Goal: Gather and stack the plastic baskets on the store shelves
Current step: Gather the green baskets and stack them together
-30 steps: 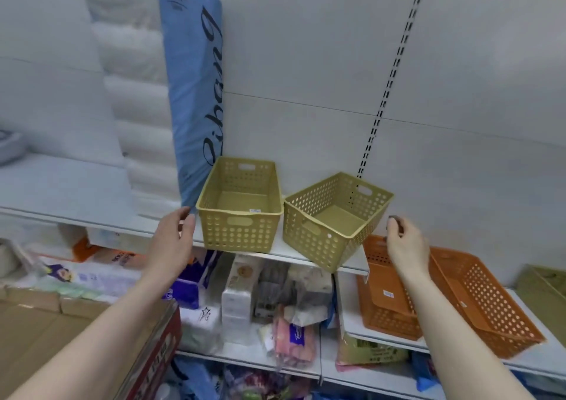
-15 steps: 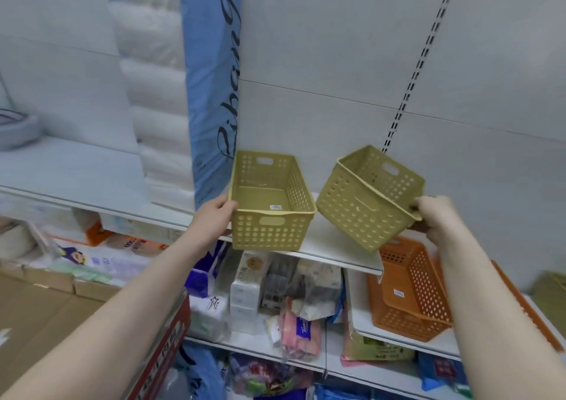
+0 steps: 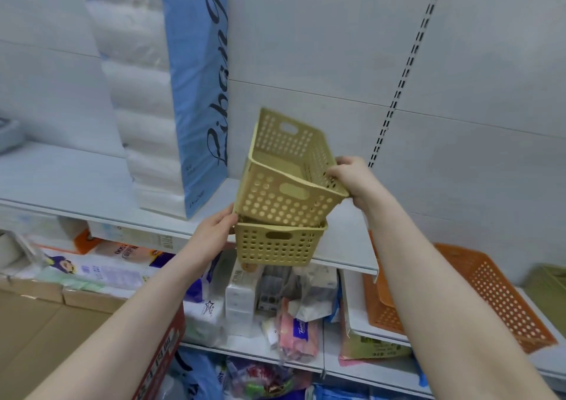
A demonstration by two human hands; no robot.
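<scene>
Two tan perforated plastic baskets meet at the front of the upper shelf (image 3: 76, 185). The lower basket (image 3: 277, 248) stands upright on the shelf. The upper basket (image 3: 284, 182) is tilted, its near end dipping into the lower one and its far end raised. My right hand (image 3: 347, 180) grips the upper basket's right rim. My left hand (image 3: 216, 229) rests with straight fingers against the left side of the lower basket, just under its rim.
A tall blue-and-white paper-roll pack (image 3: 171, 93) stands left of the baskets. Orange baskets (image 3: 496, 295) lie on the lower right shelf (image 3: 355, 310), a green one (image 3: 548, 283) beyond them. Packaged tissues (image 3: 245, 301) fill the shelves below. Cardboard boxes (image 3: 36, 326) sit lower left.
My right hand has carried the right tan basket leftward and lowered its near end into the left basket. My left hand has stayed at the left basket's side.
</scene>
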